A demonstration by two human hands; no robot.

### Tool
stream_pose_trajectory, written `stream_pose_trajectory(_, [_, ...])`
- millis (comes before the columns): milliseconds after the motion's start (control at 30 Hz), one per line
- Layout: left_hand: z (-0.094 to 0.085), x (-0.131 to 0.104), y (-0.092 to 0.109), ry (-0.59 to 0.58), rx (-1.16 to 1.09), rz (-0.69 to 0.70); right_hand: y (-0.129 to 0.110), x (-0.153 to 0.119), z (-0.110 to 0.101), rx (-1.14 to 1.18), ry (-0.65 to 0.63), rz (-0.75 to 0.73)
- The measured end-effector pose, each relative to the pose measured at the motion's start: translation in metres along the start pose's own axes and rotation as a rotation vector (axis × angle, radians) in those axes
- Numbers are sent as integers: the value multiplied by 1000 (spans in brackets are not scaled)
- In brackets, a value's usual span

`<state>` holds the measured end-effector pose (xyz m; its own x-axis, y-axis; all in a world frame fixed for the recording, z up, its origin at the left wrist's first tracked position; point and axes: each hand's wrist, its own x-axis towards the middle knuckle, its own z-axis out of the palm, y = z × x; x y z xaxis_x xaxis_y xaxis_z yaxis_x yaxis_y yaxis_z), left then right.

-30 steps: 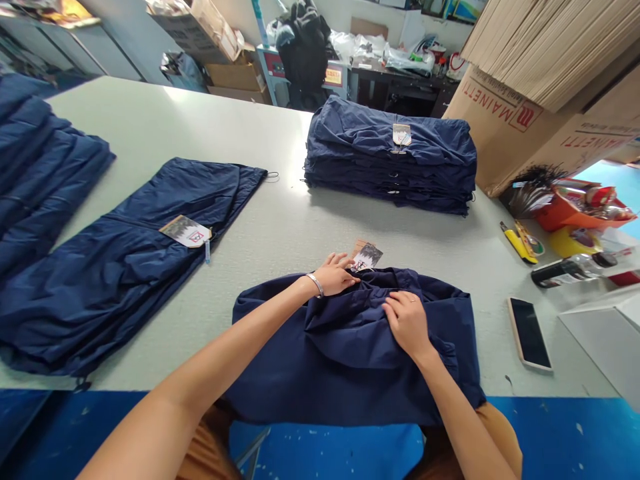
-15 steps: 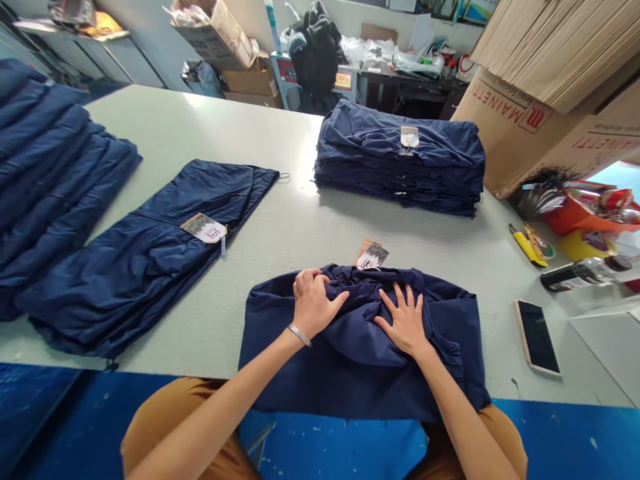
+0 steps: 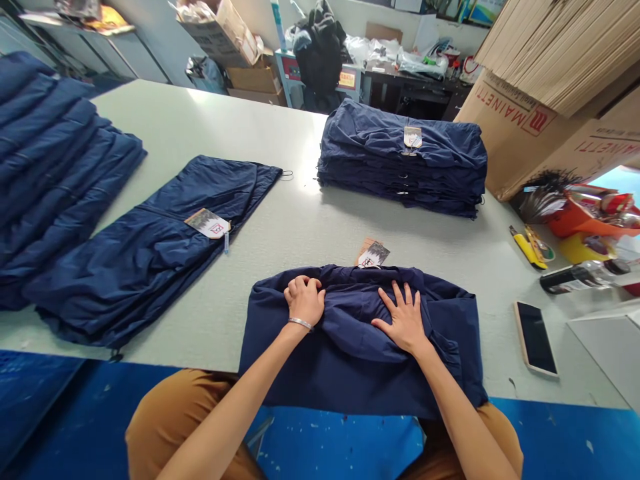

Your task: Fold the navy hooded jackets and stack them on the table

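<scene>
A navy jacket (image 3: 360,387) lies folded in front of me, its lower edge hanging over the table's front edge. A gathered sleeve runs across its middle, and a paper hang tag (image 3: 373,253) sticks out at its far edge. My left hand (image 3: 305,300) rests on the upper left of the jacket with its fingers curled into the fabric; the thumb is beside the bunched folds. On the right half, my right hand (image 3: 404,317) presses flat with fingers spread.
Another tagged navy jacket (image 3: 145,247) lies to the left, near a tall navy garment pile (image 3: 55,180). Folded jackets (image 3: 400,157) are stacked at the back. On the right are a phone (image 3: 536,339), a bottle (image 3: 575,277), a yellow cutter (image 3: 527,247) and cardboard boxes (image 3: 515,127).
My left hand has slid a little left and down, with its thumb drawn in towards the fingers. The sleeve fabric beneath looks flatter. My right hand stays almost in place.
</scene>
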<state>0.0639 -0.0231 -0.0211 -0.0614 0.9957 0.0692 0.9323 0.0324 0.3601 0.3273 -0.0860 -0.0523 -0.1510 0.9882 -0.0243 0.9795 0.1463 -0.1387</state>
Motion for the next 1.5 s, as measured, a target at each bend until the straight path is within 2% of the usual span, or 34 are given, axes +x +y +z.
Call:
stream_pose_trajectory(100, [-18,-13,20,194,-102,124,-4,0,-9,3,4,-4])
stream_pose_trajectory(167, [-21,-26,41,252,-189,277,-10,-1,-20,17,34,5])
stream_pose_trajectory(233, [-11,-37,60,190,-219,443,-18,-2,-29,31,89,3])
stream_pose_trajectory(300, [7,-44,67,74,-160,521,-26,-3,-31,38,130,-25])
stream_pose_trajectory(367, [26,-46,60,-43,-66,497,-31,-3,-25,41,118,-47])
stream_pose_trajectory(467, [40,-43,32,-151,37,433,-29,-3,-8,48,58,-22])
stream_pose_trajectory(600, [34,-33,-2,-168,94,409,-20,-4,-3,63,19,-23])
stream_pose_trajectory(700, [29,-28,-13,-196,101,427,-12,-4,-13,69,5,-55])
stream_pose_trajectory(833, [25,-32,-14,-138,78,495,-5,-1,-20,61,26,-61])
stream_pose_trajectory(933, [20,-40,-10,15,14,583,-2,0,-19,104,64,-56])
stream_pose_trajectory(1033, [20,-42,-4,161,-23,578,1,0,-15,102,161,-1])
stream_pose_trajectory(1100, [25,-39,0,141,-2,542,4,1,-11,70,160,24])
stream_pose_trajectory(1167, [30,-35,1,52,19,531,6,2,-6,43,104,33])
stream_pose_trajectory(1233, [32,-30,0,9,-7,525,8,4,-3,38,58,42])
stream_pose_trajectory(1333, [24,-14,-4,98,-110,446,10,4,-2,68,44,44])
stream_pose_trajectory(1400, [17,7,-7,160,-163,357,10,3,-2,90,50,45])
stream_pose_trajectory(1500, [15,52,-9,97,-170,244,9,2,-4,101,50,52])
